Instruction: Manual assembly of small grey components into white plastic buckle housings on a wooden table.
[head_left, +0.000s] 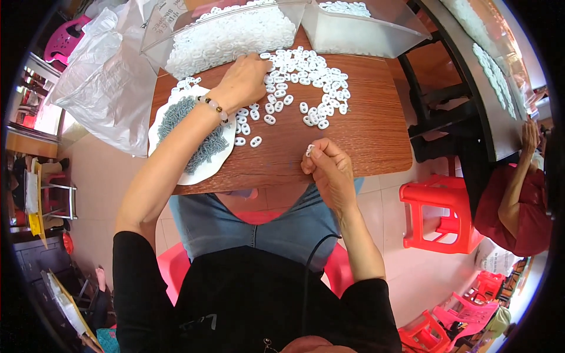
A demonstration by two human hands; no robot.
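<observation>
Between the thumb and fingers of my right hand [333, 172], just above the table's near edge, is a small white two-holed plastic piece [309, 150]. My left hand [242, 77] reaches across to the front of a clear bin, at the left side of a spread of loose white two-holed pieces [301, 76]. Its fingers bend downward and their tips are hidden, so I cannot tell whether they grip anything. Under my left forearm lies a white plate [203, 170] heaped with grey screws [206, 147]. Part of that heap is covered by the arm.
A clear bin [159, 44] full of white pieces stands at the table's far side, with a second clear bin [365, 38] beside it. White plastic sacks [106, 88] hang at the left. A red stool [438, 215] and a seated person [512, 200] are at the right.
</observation>
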